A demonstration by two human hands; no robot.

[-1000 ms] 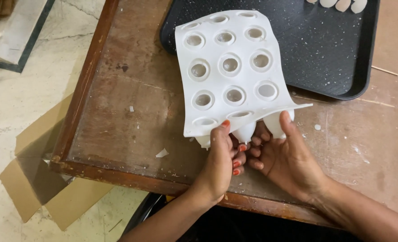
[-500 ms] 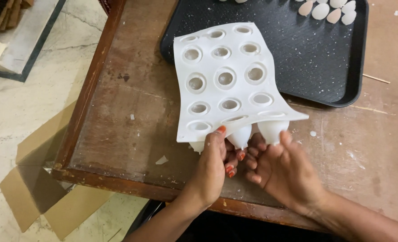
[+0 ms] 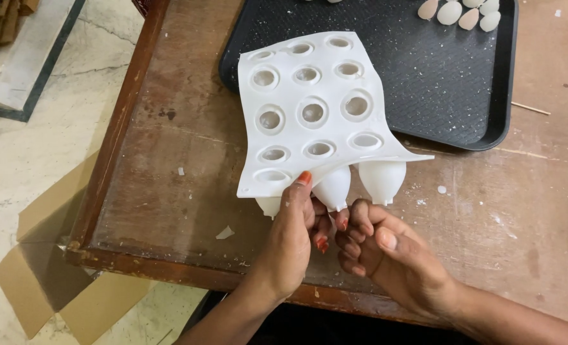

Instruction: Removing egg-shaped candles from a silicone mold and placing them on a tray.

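The white silicone mould (image 3: 312,112), a floppy sheet of round cavities, is lifted at its near edge and curls up from the worktop (image 3: 169,166), its far end draped over the near left corner of the black tray (image 3: 450,83). Three egg-shaped cups bulge from its underside along the near row. The left hand (image 3: 293,230) pinches the near edge, thumb on top and fingers tucked beneath. The right hand (image 3: 376,252) is bunched just under the middle cup (image 3: 332,188), fingers pressed together around its tip, seemingly squeezing it.

Far right on the tray lie a few pale egg-shaped pieces (image 3: 459,13). A thin wooden stick (image 3: 530,108) rests on the worktop right of the tray, and white flakes and crumbs dot the scuffed wood. Flattened cardboard (image 3: 47,281) lies on the floor to the left.

I'd say the risk is the sheet's softness: held by one edge, it could fold or slip, and a hard squeeze might crack whatever is inside the cup.
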